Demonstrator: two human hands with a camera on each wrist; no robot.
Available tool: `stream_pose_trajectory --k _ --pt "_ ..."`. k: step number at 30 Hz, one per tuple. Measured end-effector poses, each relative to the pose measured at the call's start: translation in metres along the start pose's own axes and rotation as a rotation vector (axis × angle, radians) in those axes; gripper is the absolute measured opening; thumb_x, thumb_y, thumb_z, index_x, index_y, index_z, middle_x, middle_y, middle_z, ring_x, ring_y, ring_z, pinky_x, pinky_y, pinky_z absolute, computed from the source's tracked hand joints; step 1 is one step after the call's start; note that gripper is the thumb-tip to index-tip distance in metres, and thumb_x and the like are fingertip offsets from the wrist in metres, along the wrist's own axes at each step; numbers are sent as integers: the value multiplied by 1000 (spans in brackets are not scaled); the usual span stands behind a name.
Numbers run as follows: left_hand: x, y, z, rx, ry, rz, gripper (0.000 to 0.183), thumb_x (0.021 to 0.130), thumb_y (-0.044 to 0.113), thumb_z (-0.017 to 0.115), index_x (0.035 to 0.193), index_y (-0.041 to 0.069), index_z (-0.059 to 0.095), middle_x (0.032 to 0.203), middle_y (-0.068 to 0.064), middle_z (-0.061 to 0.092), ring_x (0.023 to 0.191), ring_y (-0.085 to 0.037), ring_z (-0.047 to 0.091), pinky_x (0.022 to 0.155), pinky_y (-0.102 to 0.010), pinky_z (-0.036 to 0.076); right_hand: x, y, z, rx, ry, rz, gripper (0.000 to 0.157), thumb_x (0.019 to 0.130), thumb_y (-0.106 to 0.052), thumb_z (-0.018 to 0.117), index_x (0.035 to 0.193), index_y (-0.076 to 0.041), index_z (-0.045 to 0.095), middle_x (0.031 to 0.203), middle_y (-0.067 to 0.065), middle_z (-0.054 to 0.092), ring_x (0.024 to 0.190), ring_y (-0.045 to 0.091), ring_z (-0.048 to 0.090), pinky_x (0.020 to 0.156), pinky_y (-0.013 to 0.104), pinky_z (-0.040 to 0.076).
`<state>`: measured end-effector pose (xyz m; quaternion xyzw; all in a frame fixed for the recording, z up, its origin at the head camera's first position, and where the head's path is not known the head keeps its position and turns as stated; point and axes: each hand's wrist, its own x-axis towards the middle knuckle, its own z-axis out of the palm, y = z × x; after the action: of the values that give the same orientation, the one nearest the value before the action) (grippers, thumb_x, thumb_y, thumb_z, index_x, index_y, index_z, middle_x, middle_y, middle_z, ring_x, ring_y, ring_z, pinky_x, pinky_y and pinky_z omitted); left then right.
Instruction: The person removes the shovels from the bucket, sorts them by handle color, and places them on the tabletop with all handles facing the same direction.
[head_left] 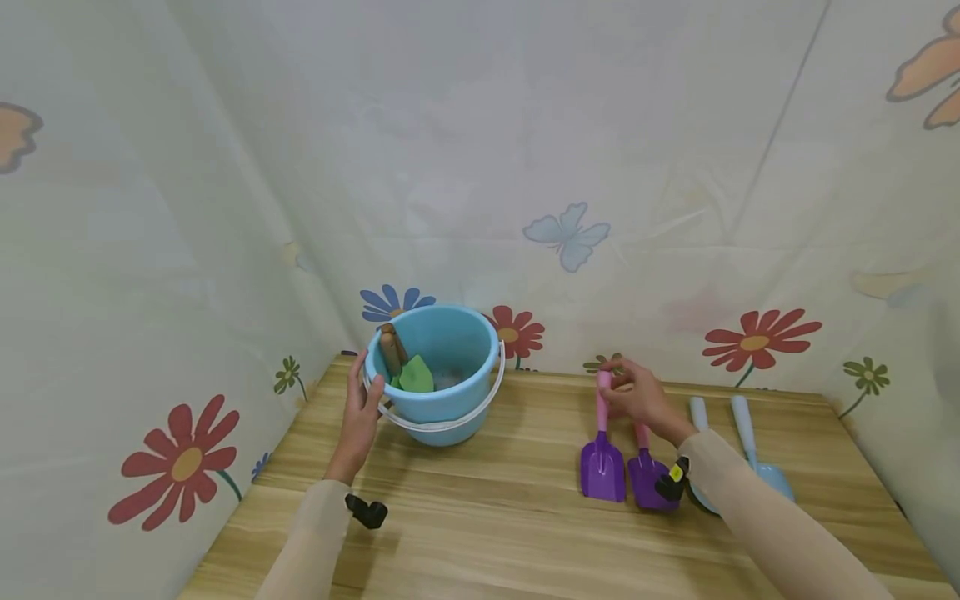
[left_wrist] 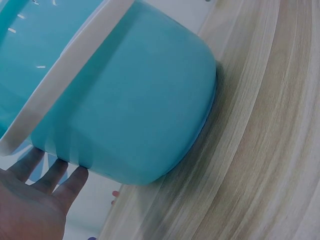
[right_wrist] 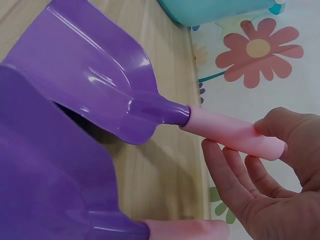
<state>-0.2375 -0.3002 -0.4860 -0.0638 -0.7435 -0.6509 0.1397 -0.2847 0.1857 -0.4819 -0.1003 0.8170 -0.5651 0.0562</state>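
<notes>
Near the left wall a light blue bucket (head_left: pixel 442 406) with a white handle (head_left: pixel 442 426) stands on the wooden table. My left hand (head_left: pixel 360 421) is against its left side, fingertips touching the outer wall, fingers fairly straight. Inside the bucket are brown handles (head_left: pixel 391 350) and a green leaf-shaped piece (head_left: pixel 416 377). To the right, my right hand (head_left: pixel 637 396) pinches the pink handle (right_wrist: pixel 235 132) of a purple toy shovel (right_wrist: pixel 107 70) between thumb and fingers. A second purple shovel (head_left: pixel 649 479) with a pink handle lies beside it, partly covered by my right wrist.
Two light blue tools with pale handles (head_left: pixel 742 421) lie farther right, one partly behind my right sleeve (head_left: pixel 742 492). A flowered cloth backdrop (head_left: pixel 450 167) closes in the table (head_left: pixel 480 533) at the back and sides. Small cameras (head_left: pixel 367 511) sit on both wrists.
</notes>
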Motion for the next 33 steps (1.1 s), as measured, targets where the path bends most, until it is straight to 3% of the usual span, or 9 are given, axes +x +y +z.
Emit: stream_pose_trajectory --k 7,18,33 --pt "-1 3 0 -6 -1 8 59 111 40 41 163 40 13 170 -1 12 152 -30 24 108 -66 37 -4 8 2 4 -3 -17 49 96 2 67 141 5 49 119 36 56 79 34 71 72 53 61" --pt "0 -2 1 5 10 18 60 110 42 43 162 41 14 170 -4 13 151 -35 25 107 -66 38 -10 11 6 3 -48 34 46 98 3 65 140 6 48 120 36 55 77 38 72 73 54 61" --pt "-1 -5 -1 12 10 32 58 110 44 43 161 43 16 169 -1 12 151 -31 25 111 -65 35 -12 16 6 -163 -11 4 44 97 -9 72 136 0 55 114 29 65 93 33 69 77 44 59"
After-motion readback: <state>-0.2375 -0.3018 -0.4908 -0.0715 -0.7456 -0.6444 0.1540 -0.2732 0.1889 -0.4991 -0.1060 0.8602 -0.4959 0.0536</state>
